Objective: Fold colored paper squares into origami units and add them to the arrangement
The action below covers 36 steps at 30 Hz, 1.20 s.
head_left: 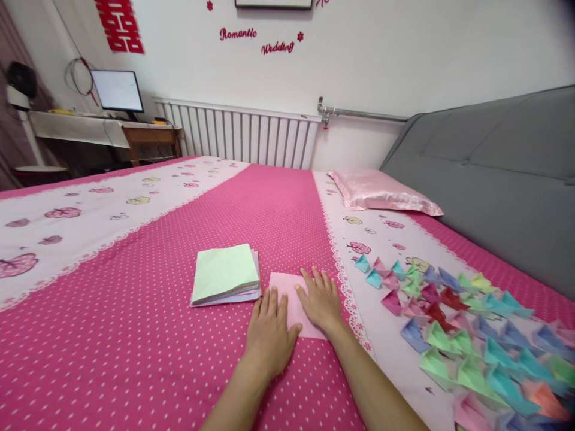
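A pink sheet of paper (294, 305) lies flat on the bed, with both of my hands resting on it. My left hand (272, 335) covers its left edge, fingers stretched forward and thumb pointing inward. On the right part of the sheet, my right hand (322, 301) lies flat with its fingers spread. Close by on the left is a stack of coloured paper (226, 272), a pale green sheet on top. Folded paper boats (467, 335) in several colours stand in rows to the right.
The bed's pink dotted cover (148, 347) spreads around my hands. A pink pillow (381, 191) lies at the back right against the grey headboard (494, 173). Beyond the bed are a white radiator (242, 134) and a desk (150, 136) with a monitor (117, 91).
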{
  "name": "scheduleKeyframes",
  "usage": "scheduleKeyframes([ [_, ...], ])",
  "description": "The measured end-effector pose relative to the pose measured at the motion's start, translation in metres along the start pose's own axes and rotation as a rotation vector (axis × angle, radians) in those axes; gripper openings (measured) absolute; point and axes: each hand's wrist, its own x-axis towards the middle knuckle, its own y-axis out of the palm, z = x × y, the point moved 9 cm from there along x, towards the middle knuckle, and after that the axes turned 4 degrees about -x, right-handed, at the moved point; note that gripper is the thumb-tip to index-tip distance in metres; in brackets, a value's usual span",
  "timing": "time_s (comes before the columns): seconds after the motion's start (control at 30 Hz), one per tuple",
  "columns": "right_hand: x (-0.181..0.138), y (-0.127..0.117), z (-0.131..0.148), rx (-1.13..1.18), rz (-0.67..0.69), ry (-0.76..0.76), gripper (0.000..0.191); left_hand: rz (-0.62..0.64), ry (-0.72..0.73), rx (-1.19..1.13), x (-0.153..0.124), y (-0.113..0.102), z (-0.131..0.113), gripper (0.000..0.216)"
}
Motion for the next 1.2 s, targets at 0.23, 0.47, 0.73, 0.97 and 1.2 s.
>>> scheduleKeyframes([
  [0.23, -0.007, -0.034, 0.006, 0.081, -0.167, 0.004, 0.054, -0.002, 0.005, -0.011, -0.001, 0.000, 0.000, 0.061],
  [0.47, -0.030, -0.061, 0.065, 0.329, -0.088, -0.371, 0.050, -0.027, 0.038, -0.019, 0.000, 0.001, 0.000, 0.058],
  [0.73, -0.034, -0.009, 0.072, 0.305, 0.242, -0.467, 0.053, -0.057, 0.085, -0.020, 0.001, 0.005, -0.002, 0.060],
  [0.97, -0.028, -0.005, 0.064, 0.250, 0.233, -0.420, 0.056, -0.083, 0.060, -0.015, 0.001, 0.002, -0.001, 0.059],
  [1.2, -0.020, -0.002, 0.050, 0.170, 0.190, -0.348, 0.054, -0.058, 0.028, 0.005, 0.001, 0.001, 0.000, 0.060],
])
